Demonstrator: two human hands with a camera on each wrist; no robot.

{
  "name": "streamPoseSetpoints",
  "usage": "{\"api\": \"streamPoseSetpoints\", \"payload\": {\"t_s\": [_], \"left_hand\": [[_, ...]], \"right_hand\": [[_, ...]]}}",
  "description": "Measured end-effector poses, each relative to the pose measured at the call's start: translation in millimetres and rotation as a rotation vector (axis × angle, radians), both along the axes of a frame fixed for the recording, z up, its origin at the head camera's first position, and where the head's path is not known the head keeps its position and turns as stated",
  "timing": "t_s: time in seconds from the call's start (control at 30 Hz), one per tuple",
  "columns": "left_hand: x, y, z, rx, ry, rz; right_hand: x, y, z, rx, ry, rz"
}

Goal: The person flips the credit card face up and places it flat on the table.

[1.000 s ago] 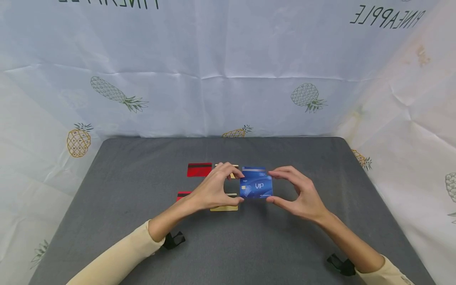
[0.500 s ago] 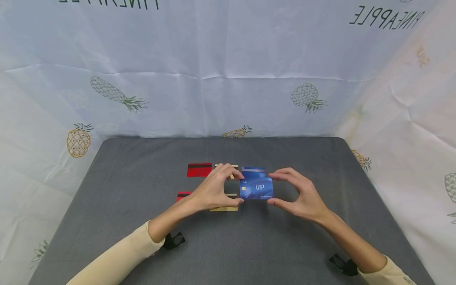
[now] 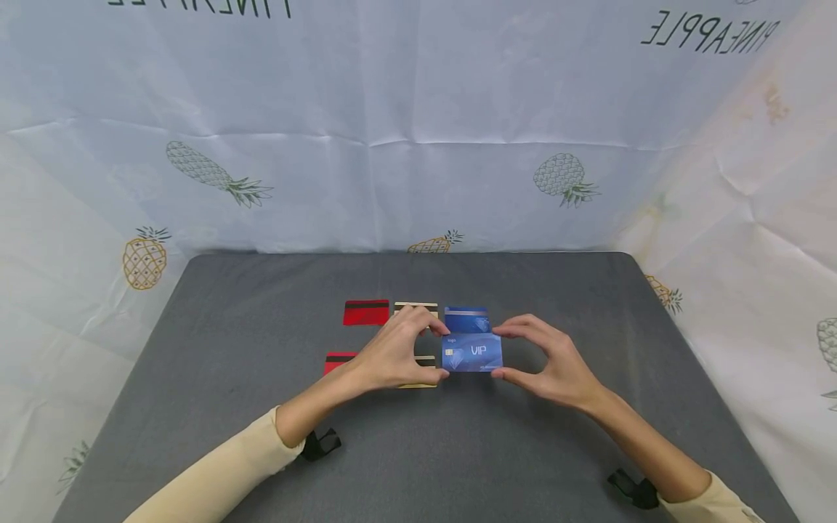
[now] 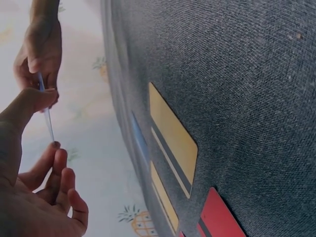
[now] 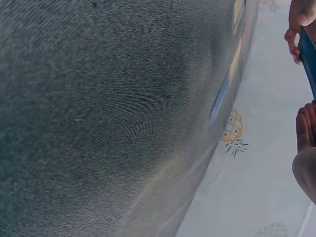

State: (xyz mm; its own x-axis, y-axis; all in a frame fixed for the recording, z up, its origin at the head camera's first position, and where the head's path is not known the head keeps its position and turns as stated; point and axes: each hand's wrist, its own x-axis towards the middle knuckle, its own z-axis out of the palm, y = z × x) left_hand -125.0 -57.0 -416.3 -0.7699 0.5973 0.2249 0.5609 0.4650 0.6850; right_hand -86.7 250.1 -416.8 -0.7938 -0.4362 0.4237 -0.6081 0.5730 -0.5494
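A blue card marked VIP (image 3: 472, 352) is held up between both hands above the grey table, with its printed face toward the head camera. My left hand (image 3: 394, 350) pinches its left corners between thumb and fingertips. At the right corners, my right hand (image 3: 556, 359) pinches it the same way. In the left wrist view the card (image 4: 48, 121) appears nearly edge-on, off the cloth. Just behind it lies a second blue card (image 3: 466, 318) with a pale stripe, its lower part overlapped by the held one in the head view.
Left of the blue card on the grey table (image 3: 497, 450) lie a red card (image 3: 366, 313) and a gold card (image 3: 417, 304). A nearer row has another red card (image 3: 336, 360) and gold card (image 4: 173, 133), partly covered by my left arm. A pineapple-print curtain (image 3: 418, 181) hangs behind.
Both hands have brought the held blue card slightly toward me, lower in the head view. More of the blue card behind it shows now. The cards on the table have not moved.
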Motion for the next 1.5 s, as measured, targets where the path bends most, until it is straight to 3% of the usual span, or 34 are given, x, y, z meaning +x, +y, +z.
{"api": "streamPoseSetpoints", "payload": {"t_s": [0.43,0.7,1.1,1.5], "left_hand": [[-1.7,8.0,-6.4,-0.139,0.024,0.009],[-4.0,12.5,-9.4,-0.177,0.027,-0.013],[-9.8,12.4,-21.0,-0.180,-0.073,-0.024],[-16.6,17.1,-32.3,-0.260,-0.072,-0.029]], "right_hand": [[-1.7,5.6,-12.4,0.031,-0.026,0.002],[-0.9,8.6,-21.0,0.064,-0.074,-0.020],[-0.7,10.2,-33.0,0.097,-0.161,-0.042],[-4.8,9.0,-43.1,0.127,-0.188,-0.034]]}}
